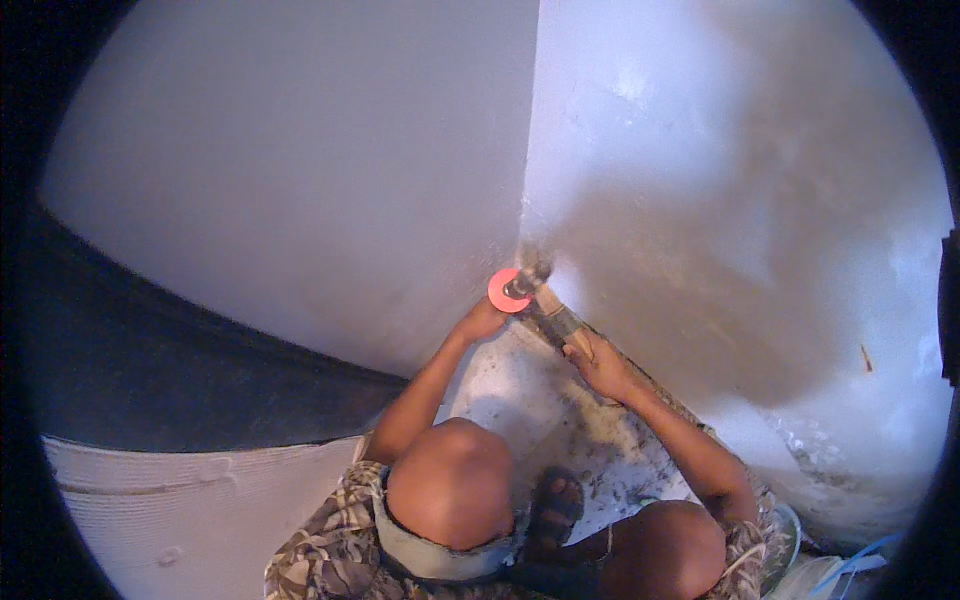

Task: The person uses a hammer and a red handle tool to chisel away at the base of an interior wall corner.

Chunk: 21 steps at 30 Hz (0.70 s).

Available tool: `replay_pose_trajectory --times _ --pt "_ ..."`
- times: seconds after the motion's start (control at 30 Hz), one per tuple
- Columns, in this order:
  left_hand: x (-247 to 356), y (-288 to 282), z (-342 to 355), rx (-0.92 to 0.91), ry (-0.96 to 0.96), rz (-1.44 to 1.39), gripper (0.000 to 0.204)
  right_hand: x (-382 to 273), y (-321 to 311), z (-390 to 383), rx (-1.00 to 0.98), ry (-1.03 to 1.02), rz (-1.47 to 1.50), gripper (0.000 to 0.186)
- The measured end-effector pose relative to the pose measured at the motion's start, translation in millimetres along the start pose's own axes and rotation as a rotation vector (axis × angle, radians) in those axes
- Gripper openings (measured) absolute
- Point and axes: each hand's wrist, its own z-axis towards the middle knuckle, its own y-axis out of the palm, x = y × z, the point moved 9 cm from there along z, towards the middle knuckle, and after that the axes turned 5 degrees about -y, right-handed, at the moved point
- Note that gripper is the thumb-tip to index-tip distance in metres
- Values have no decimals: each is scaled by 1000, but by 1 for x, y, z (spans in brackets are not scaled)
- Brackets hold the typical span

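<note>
In the corner at the foot of the two walls, my left hand (483, 320) is closed on a chisel with a round red hand guard (501, 280), mostly hidden behind that guard. My right hand (597, 365) grips the wooden handle (560, 320) of a hammer, whose dark metal head (532, 265) lies over or against the chisel's top, slightly blurred. The chisel's tip cannot be made out.
Grey wall (300, 180) at left, patchy pale wall (700, 100) at right. A dark band (190, 350) runs along the left wall's foot above ridged pale flooring (180, 490). The dirty floor (510, 390) holds my sandalled foot (560, 495); blue strips (850, 560) lie lower right.
</note>
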Motion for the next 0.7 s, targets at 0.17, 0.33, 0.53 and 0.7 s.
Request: replay_pose_trajectory --times 0.17,0.33,0.53,0.7 --pt "-30 -22 7 71 68 55 38 -22 -7 -14 138 342 297 36" --pt "-49 -29 -1 49 -2 75 38 -145 -132 -5 541 -141 621 39" --pt "-37 -25 -8 39 -18 126 37 -229 -180 2 414 -976 827 35" --pt "11 -21 4 25 93 -71 38 -10 4 5 -66 80 -110 31"
